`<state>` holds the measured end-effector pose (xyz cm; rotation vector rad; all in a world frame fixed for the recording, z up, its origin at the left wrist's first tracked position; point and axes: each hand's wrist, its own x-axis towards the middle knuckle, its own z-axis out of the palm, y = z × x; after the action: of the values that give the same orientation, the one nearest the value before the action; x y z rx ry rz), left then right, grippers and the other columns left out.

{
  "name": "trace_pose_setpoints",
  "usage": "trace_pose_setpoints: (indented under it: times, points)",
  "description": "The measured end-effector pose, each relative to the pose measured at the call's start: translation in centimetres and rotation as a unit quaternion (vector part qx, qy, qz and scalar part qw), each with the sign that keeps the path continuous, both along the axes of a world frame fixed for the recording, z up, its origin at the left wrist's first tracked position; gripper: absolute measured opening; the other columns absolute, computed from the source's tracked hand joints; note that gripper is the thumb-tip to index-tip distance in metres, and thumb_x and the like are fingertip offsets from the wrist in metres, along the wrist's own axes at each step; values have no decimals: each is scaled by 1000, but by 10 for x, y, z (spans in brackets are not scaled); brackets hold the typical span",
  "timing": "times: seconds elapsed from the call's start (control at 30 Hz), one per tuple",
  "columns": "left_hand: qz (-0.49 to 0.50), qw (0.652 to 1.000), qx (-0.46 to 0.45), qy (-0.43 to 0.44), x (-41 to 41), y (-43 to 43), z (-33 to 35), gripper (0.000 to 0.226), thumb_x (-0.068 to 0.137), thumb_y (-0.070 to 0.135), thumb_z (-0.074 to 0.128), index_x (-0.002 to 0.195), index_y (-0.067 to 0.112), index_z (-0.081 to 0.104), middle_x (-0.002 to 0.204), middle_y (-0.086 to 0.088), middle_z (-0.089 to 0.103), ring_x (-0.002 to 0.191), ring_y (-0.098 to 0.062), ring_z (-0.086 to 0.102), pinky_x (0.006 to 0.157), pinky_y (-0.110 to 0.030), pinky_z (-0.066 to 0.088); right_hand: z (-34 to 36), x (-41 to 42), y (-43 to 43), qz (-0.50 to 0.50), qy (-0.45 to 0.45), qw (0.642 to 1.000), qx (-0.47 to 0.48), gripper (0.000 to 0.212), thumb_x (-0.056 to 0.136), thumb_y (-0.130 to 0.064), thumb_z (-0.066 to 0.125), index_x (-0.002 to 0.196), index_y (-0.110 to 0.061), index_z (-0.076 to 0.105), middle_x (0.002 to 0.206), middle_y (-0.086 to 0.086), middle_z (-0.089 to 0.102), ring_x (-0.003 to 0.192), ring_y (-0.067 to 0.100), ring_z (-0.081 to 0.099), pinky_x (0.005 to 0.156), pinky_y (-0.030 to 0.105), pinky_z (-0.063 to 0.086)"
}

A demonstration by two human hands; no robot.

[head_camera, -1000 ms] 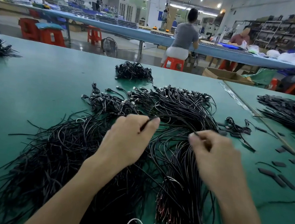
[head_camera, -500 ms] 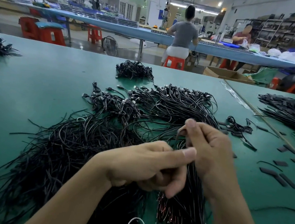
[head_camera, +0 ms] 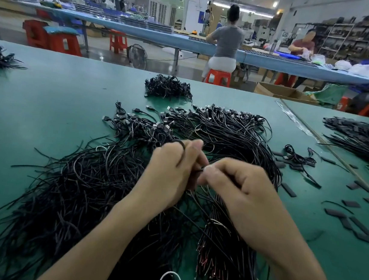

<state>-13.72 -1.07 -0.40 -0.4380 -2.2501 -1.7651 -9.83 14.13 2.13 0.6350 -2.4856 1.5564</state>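
Our grips drawn together since earlier: left grip [head_camera: 171,172] and right grip [head_camera: 241,189] both pinch black cable [head_camera: 182,154] over cable heap [head_camera: 85,187] on worktop [head_camera: 48,105]; cut sleeve pieces [head_camera: 350,223] well right; heap hides cable's far end from us

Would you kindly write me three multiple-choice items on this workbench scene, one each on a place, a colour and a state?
1. What are the left hand and right hand doing? A) resting flat B) pinching a black cable C) lifting a box
2. What colour is the table? A) green B) white C) red
3. Where do the short black strips lie? A) left of both hands B) right of both hands C) on a stool
Answers: 1 B, both hands' curled fingers meet on the cable; 2 A, its bare top is green; 3 B, they scatter beyond the right forearm.
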Motion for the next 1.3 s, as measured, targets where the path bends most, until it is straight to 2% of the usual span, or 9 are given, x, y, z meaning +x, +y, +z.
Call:
trace_pose_setpoints:
  times: [0.17, 0.33, 0.57, 0.63, 0.73, 0.93, 1.03, 1.13, 1.3]
  points:
    - [-232, 955, 21, -186, 18, 0, 16, 73, 96, 71, 23, 50, 20, 50, 38, 8, 33, 30, -7, 26, 34, -14, 23, 2, -4, 3, -81, 50, 987, -126, 23, 80, -44, 65, 79, -21, 71, 67, 18, 61, 54, 26, 47, 50, 35, 42]
    - [-412, 853, 178, -264, 22, -12, 30, 60, 100, 56, 34, 54, 20, 43, 41, 10, 29, 32, -1, 23, 30, -13, 16, -8, -8, 3, -39, -50, 978, -197, 25, 75, -48, 68, 74, -24, 73, 55, -7, 55, 50, 5, 41, 44, 16, 34]
    - [-214, 838, 466, -186, 4, -4, 23, 52, 105, 38, 37, 71, 12, 66, 59, 1, 56, 48, -8, 55, 42, -18, 47, -11, -3, -5, 0, -97, 992, 80, 30, 98, -34, 57, 75, -20, 70, 60, 2, 64, 44, 8, 41, 44, 26, 33]
    - [-113, 902, 396, -126, -2, -2, 12, 49, 106, 35, 35, 87, 7, 71, 76, -6, 71, 70, -17, 71, 62, -23, 57, -8, 1, -6, 1, -93, 989, 114, 29, 98, -32, 58, 71, -29, 68, 53, -6, 58, 41, 5, 40, 41, 21, 32]
    - [12, 993, 112, -42, -4, -3, 1, 42, 106, 32, 36, 92, 12, 71, 81, -2, 75, 78, -16, 73, 69, -21, 57, -4, 4, -4, -10, -40, 995, 87, 22, 95, -31, 61, 74, -29, 66, 56, -10, 57, 45, 2, 43, 44, 23, 38]
    - [-168, 954, 1, -247, 9, -2, 8, 72, 100, 61, 30, 51, 19, 60, 41, 3, 46, 30, -9, 35, 33, -14, 27, -3, -4, 2, -82, 60, 994, -46, 17, 91, -26, 67, 74, -27, 70, 58, -13, 62, 51, -2, 51, 51, 11, 39]
    - [-314, 895, 84, -307, 12, -11, 17, 71, 96, 69, 31, 49, 17, 46, 39, 7, 30, 29, -4, 24, 32, -13, 19, -10, -9, 4, -119, 48, 989, -79, 22, 82, -52, 64, 80, -31, 71, 53, -10, 53, 45, 9, 40, 43, 31, 33]
    - [-390, 843, 220, -299, 16, -15, 26, 57, 97, 51, 40, 49, 20, 44, 40, 9, 30, 29, 0, 28, 32, -12, 18, -11, -8, -2, -93, 8, 992, -88, 29, 82, -58, 57, 80, -32, 69, 52, -7, 50, 45, 11, 35, 42, 30, 28]
    - [-271, 823, 459, -198, 10, -12, 31, 51, 102, 39, 40, 63, 16, 63, 54, 4, 54, 43, -5, 54, 40, -14, 43, -14, -5, -9, -37, -33, 997, 64, 24, 98, -36, 57, 80, -32, 71, 51, -11, 53, 40, 2, 36, 40, 16, 27]
